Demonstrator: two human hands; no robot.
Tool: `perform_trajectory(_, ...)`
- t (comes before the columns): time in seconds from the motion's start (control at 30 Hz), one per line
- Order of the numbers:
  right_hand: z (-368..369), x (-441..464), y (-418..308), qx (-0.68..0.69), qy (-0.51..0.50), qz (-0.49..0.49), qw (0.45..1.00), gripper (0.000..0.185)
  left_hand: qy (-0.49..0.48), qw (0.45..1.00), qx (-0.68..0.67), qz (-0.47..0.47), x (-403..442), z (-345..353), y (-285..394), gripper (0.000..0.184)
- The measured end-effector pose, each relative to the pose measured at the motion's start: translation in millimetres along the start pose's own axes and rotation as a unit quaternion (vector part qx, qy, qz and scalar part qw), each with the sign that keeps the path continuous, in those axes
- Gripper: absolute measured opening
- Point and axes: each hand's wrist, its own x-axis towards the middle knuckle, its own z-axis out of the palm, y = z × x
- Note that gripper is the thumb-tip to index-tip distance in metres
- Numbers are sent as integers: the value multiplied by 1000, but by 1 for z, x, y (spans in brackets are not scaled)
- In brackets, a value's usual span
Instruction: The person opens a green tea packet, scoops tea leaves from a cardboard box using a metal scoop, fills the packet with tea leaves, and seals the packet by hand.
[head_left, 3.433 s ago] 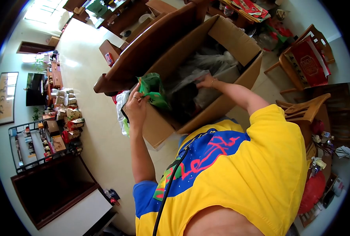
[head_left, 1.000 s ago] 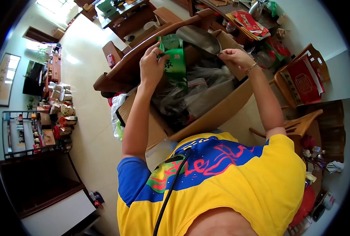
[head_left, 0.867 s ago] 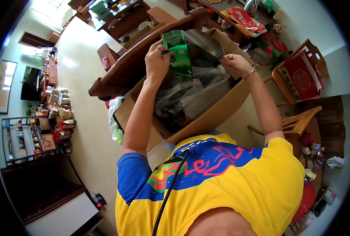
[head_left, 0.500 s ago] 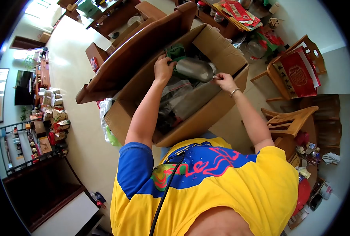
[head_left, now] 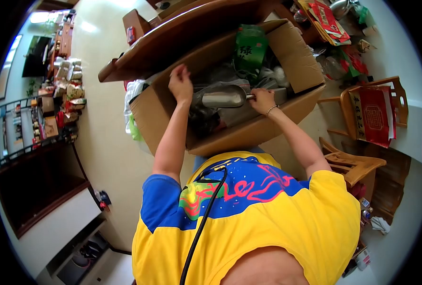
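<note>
A metal scoop (head_left: pixel 223 98) hangs over the open cardboard box (head_left: pixel 249 130), its trough tipped so the inside shows. My right hand (head_left: pixel 262 101) is closed round the scoop's handle at the right end. Over the box's left back part, my left hand (head_left: pixel 180 85) is raised with its fingers apart, slightly bent and holding nothing. A shiny green bag (head_left: pixel 250 50) with dark lettering stands against the back wall of the box. Clear plastic bags and dark items lie lower down, partly hidden by the scoop.
A dark wooden bench back (head_left: pixel 182 38) runs close behind the box. To the right, a wooden chair (head_left: pixel 401 102) carries a red printed bag (head_left: pixel 373 116). A white plastic bag (head_left: pixel 134 102) sits against the box's left side.
My left hand has let go of the green bag, which now shows at the back of the box, and moved left. The scoop has moved lower and left in my right hand. The view has shifted.
</note>
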Motion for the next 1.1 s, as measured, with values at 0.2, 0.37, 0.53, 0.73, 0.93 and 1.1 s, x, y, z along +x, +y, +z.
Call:
perform_trajectory(0.2,47,20,-32,-8,-30,-33,999,8,83,966,188,-157,-103,-70,-95,24)
perform_trajectory(0.37,68,34,-28,-60,-32,-144,987,17,28,879,38,-474,-117,-68,-124,6)
perform_trajectory(0.53,72,45,-35,-125,-26,-197,972,33,38,824,44,-564,-116,-53,-216,34)
perform_trajectory(0.73,96,53,-41,-210,-6,-279,937,37,127,829,-50,-542,-107,-48,-170,9)
perform_trajectory(0.93,86,53,-51,-251,2,-298,921,20,96,831,-115,-536,-90,-54,-136,13)
perform_trajectory(1.1,61,55,-55,-259,3,-300,918,9,25,860,-65,-506,-68,-59,-91,20)
